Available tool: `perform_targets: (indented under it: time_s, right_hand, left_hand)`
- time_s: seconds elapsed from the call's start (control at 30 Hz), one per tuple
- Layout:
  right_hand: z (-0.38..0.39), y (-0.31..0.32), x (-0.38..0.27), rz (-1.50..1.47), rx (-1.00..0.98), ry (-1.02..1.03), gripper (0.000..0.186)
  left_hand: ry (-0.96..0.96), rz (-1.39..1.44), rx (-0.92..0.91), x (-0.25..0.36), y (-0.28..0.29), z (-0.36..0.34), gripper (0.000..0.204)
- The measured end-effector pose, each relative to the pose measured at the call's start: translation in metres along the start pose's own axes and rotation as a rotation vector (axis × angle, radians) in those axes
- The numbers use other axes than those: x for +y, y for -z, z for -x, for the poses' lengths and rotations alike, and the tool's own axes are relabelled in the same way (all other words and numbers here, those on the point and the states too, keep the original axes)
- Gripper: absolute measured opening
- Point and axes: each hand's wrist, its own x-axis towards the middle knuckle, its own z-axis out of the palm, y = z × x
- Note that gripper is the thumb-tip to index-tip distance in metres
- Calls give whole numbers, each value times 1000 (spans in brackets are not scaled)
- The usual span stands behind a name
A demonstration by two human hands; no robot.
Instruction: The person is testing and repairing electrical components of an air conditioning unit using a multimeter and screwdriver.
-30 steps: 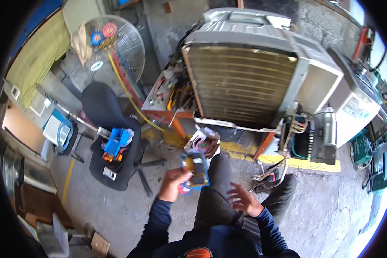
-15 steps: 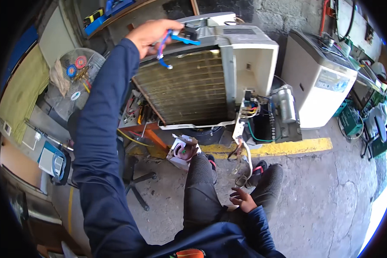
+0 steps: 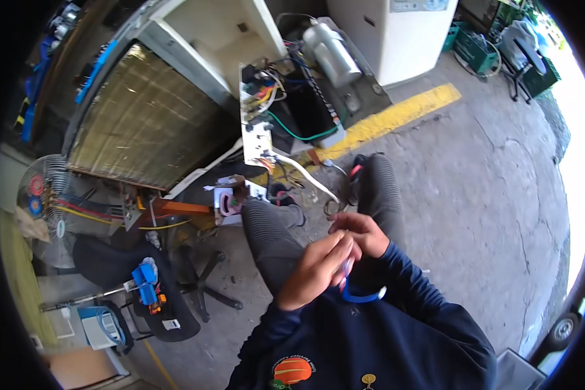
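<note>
In front of my chest, my left hand (image 3: 315, 270) is closed on a short bundle of wires. A blue wire (image 3: 363, 298) with a pale end curves out below its fingers, and a bit of red shows beside it. The fingers of my right hand (image 3: 363, 234) are curled and meet the left fingertips; whatever lies between them is hidden. Beyond my knees stands an opened air conditioner with a finned coil (image 3: 146, 117). Its white control panel (image 3: 257, 133) hangs with several coloured wires, next to a silver cylinder (image 3: 333, 53).
A black office chair (image 3: 169, 312) on the left bears a blue tool. Near my feet lies a small box (image 3: 227, 205). A standing fan (image 3: 49, 201) is at far left, a white appliance (image 3: 403, 42) at the back. A yellow line (image 3: 403, 117) crosses the concrete.
My left hand has come back from the top of the air conditioner to my chest, bringing the wires. My right hand has moved up to meet it. The view has swung.
</note>
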Motion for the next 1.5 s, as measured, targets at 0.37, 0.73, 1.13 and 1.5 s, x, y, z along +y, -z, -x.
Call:
perform_targets:
  time_s: [0.37, 0.73, 1.13, 1.5]
  right_hand:
    - [20, -41, -124, 134, 253, 111, 41]
    - [-30, -31, -149, 888, 9, 315, 5]
    - [-2, -52, -26, 829, -153, -25, 22]
    - [-37, -134, 15, 1119, -34, 285, 44]
  left_hand:
    - [-485, -32, 216, -43, -1, -54, 47]
    - [-291, -344, 5, -19, 59, -7, 77]
    - [-305, 610, 123, -144, 62, 3, 46]
    - [-377, 352, 804, -159, 64, 7, 36]
